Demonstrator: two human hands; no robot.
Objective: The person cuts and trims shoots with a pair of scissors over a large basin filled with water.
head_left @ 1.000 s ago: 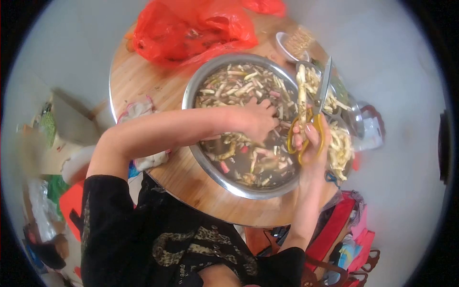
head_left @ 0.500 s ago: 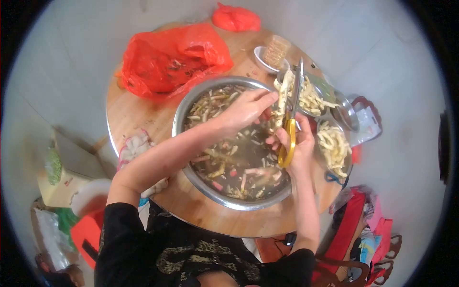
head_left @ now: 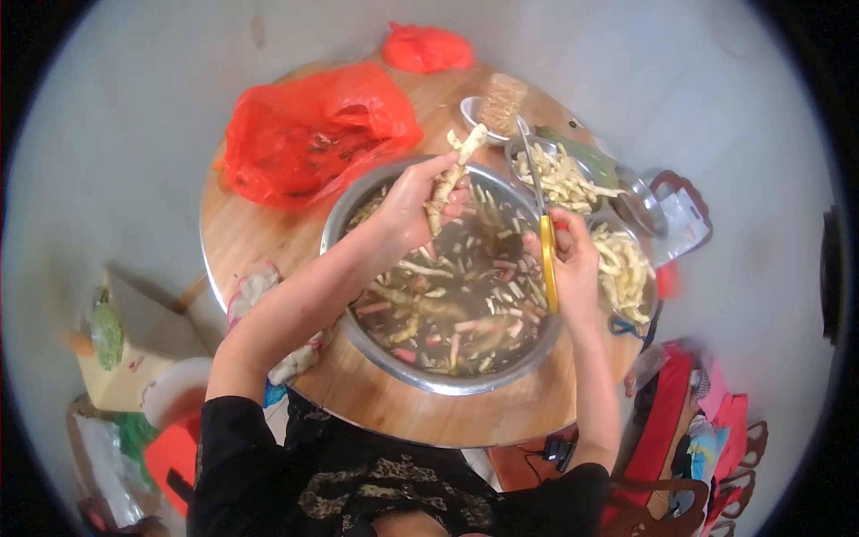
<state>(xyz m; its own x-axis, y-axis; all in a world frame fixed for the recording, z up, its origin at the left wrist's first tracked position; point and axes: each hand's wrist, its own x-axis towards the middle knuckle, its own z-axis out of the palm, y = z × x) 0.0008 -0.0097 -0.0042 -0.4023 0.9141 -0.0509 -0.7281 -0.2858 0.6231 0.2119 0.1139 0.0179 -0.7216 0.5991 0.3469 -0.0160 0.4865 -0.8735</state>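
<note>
My left hand (head_left: 419,204) grips a pale, knobbly root piece (head_left: 450,183) above the left side of a large metal basin (head_left: 420,380). In my right hand (head_left: 573,259) are yellow-handled scissors (head_left: 548,251), their blades pointing up and away from me, at the basin's right rim. Cloudy water in the basin holds many cut pale and pinkish pieces (head_left: 465,327). The root and the scissors are apart.
Behind the basin lies an open red plastic bag (head_left: 313,134), with a smaller red bag (head_left: 428,48) beyond. To the right are bowls of pale pieces (head_left: 559,179), (head_left: 624,273) and a white dish (head_left: 472,112) with a noodle-like block. A cloth (head_left: 255,291) lies at the left edge.
My left hand has come up out of the basin, taken the root piece from my right hand and moved left with it. My right hand keeps the scissors.
</note>
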